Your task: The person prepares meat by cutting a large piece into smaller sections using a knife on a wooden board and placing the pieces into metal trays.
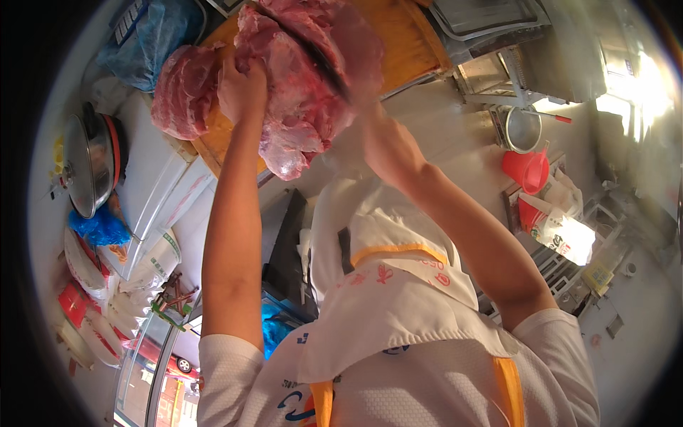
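Observation:
A large slab of raw meat [299, 128] lies on a wooden board [413, 50] at the top of the view, with a smaller cut piece [181, 92] to its left. My left hand [243, 91] grips the big slab at its left side, fingers bent into the meat. My right hand [390, 146] is closed on the knife's handle at the right of the meat; motion blurs its fingertips and the handle. The dark blade of the knife [320, 60] runs diagonally from that hand across the upper part of the slab, within a cleft in it.
Blue bags [146, 46] sit at upper left, above a lidded pan [84, 171] and sacks [92, 320]. To the right are metal trays [484, 18], a metal pot [521, 128] and red buckets [525, 169]. A dark appliance [284, 235] stands below the board.

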`<state>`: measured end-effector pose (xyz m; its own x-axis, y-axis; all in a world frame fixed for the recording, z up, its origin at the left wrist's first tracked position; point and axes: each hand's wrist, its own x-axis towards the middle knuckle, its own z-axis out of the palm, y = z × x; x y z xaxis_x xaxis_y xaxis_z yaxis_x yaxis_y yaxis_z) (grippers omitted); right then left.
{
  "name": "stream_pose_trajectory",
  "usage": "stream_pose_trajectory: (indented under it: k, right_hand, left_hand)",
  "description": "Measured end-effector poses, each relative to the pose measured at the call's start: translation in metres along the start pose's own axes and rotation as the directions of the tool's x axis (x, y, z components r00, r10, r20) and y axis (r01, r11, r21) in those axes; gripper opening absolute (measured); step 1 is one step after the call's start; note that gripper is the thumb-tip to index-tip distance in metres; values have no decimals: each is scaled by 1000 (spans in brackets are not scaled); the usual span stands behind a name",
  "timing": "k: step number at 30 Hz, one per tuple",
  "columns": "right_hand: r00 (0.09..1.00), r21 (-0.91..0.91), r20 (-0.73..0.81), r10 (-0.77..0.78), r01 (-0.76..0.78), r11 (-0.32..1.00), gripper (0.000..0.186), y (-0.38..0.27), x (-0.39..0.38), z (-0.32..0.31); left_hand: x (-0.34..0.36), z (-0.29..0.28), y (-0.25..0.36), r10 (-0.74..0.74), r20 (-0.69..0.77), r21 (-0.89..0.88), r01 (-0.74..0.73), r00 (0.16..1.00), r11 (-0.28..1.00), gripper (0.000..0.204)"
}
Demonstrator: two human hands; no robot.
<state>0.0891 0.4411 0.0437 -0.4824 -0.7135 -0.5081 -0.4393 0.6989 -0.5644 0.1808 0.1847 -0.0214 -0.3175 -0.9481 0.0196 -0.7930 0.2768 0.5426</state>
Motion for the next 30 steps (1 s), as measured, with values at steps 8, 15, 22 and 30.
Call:
stream_pose_trajectory:
  k: [8, 15, 22, 30]
  right_hand:
    - [995, -9, -74, -65, 65, 998, 26, 16, -38, 15]
    - [1000, 111, -16, 3, -1, 994, 22, -19, 6, -14]
    - [1000, -72, 19, 25, -24, 997, 19, 54, -90, -18]
    - [996, 26, -68, -62, 64, 998, 19, -28, -74, -75]
  left_hand:
    - [9, 0, -10, 27, 9, 9, -27, 1000, 1000, 59]
    - [9, 2, -28, 142, -27, 10, -142, 990, 990, 52]
    - [9, -5, -18, 87, -9, -86, -87, 996, 992, 47]
    - [3, -2, -29, 58, 2, -147, -57, 998, 988, 51]
